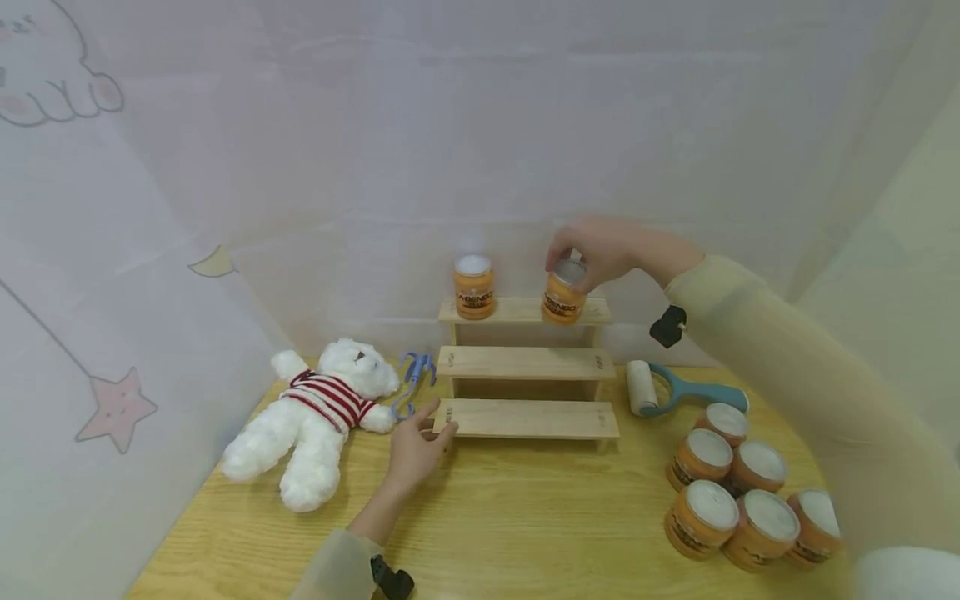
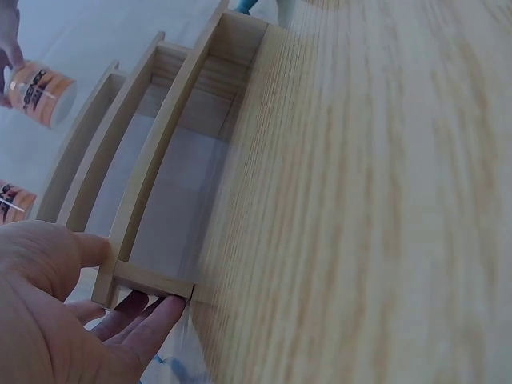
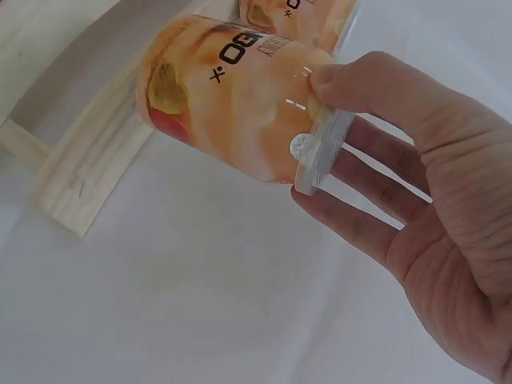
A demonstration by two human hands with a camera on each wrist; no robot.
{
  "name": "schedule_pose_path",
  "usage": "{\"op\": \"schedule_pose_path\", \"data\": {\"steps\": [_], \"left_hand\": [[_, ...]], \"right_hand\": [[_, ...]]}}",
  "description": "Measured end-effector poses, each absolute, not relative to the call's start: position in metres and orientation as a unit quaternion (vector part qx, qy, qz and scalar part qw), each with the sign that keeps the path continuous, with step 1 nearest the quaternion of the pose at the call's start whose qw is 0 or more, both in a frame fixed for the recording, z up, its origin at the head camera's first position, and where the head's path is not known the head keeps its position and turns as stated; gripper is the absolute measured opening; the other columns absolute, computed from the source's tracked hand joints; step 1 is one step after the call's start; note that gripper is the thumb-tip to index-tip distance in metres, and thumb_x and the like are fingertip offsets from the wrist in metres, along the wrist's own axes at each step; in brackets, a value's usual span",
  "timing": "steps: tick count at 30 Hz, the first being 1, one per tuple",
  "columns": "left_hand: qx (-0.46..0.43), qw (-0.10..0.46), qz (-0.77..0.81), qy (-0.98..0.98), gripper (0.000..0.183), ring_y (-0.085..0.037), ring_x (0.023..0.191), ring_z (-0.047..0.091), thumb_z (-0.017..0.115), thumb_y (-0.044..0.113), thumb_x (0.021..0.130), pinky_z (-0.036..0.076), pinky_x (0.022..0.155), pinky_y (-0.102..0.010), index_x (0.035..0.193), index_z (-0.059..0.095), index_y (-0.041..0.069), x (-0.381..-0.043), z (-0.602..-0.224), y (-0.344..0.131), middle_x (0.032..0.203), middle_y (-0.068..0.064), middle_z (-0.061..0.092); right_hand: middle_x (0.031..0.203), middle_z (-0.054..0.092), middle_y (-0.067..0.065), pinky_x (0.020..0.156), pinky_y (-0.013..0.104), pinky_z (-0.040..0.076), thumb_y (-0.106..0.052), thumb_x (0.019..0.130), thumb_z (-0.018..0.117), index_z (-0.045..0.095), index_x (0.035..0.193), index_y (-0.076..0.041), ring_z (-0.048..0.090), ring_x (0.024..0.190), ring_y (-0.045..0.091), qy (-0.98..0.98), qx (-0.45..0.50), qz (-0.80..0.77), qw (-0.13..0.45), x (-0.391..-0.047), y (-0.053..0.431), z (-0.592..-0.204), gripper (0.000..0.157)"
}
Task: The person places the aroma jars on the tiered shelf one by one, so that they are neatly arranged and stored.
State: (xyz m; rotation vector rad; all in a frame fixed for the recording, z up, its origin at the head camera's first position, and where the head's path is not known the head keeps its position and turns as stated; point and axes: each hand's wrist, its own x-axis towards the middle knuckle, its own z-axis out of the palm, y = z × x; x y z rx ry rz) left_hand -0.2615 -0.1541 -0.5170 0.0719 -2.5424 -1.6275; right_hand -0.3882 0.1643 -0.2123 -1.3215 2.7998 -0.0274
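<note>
A three-tier wooden step shelf (image 1: 525, 418) stands at the back of the table. My left hand (image 1: 417, 454) grips the left end of its lowest tier, thumb on the board and fingers around the end support (image 2: 156, 280). By its rim, my right hand (image 1: 600, 250) holds an orange can (image 1: 562, 293) with a pale lid, slightly tilted, at the right part of the top tier. The left wrist view shows a gap between this can (image 2: 44, 92) and the board. Another orange can (image 1: 474, 287) stands upright on the left part of the top tier.
Several more orange cans (image 1: 701, 518) stand at the table's right. A lint roller with a blue handle (image 1: 701, 393) lies right of the shelf. Left of it are a white teddy bear (image 1: 322, 417) in a striped sweater and a blue-purple hooked object (image 1: 414, 379). A pale curtain (image 1: 525, 150) hangs behind.
</note>
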Motion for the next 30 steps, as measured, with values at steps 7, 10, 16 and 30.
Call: {"op": "schedule_pose_path", "data": {"steps": [7,10,16,30], "left_hand": [[0.021,0.071,-0.53,-0.844,0.062,-0.034,0.098,0.079,0.079,0.022,0.099,0.067,0.073,-0.031,0.154,0.056,0.005,-0.261,-0.515,-0.154,0.123,-0.027,0.071],[0.018,0.07,-0.532,-0.844,0.062,-0.035,0.099,0.079,0.078,0.022,0.099,0.067,0.074,-0.034,0.154,0.056,0.005,-0.26,-0.516,-0.153,0.124,-0.028,0.07],[0.018,0.064,-0.537,-0.841,0.062,-0.036,0.103,0.078,0.078,0.023,0.099,0.067,0.076,-0.034,0.155,0.056,0.007,-0.258,-0.517,-0.152,0.129,-0.028,0.068],[0.021,0.068,-0.536,-0.841,0.062,-0.036,0.103,0.079,0.079,0.023,0.099,0.068,0.078,-0.035,0.155,0.056,0.009,-0.26,-0.52,-0.151,0.132,-0.028,0.068]], "right_hand": [[0.126,0.074,0.015,0.106,0.052,0.055,-0.005,0.084,0.079,0.077,0.121,-0.005,0.066,0.122,0.037,0.912,-0.408,0.016,0.033,-0.407,0.143,-0.211,0.037],[0.128,0.074,0.014,0.109,0.051,0.054,-0.007,0.084,0.079,0.077,0.123,-0.006,0.066,0.124,0.036,0.914,-0.403,0.026,0.036,-0.413,0.137,-0.213,0.039],[0.134,0.073,0.01,0.113,0.05,0.053,-0.008,0.087,0.078,0.076,0.128,-0.011,0.064,0.13,0.033,0.919,-0.39,0.035,0.047,-0.416,0.13,-0.217,0.041],[0.15,0.064,0.015,0.114,0.052,0.053,0.0,0.092,0.077,0.07,0.138,-0.004,0.062,0.135,0.038,0.912,-0.408,-0.017,0.04,-0.408,0.132,-0.229,0.047]]}}
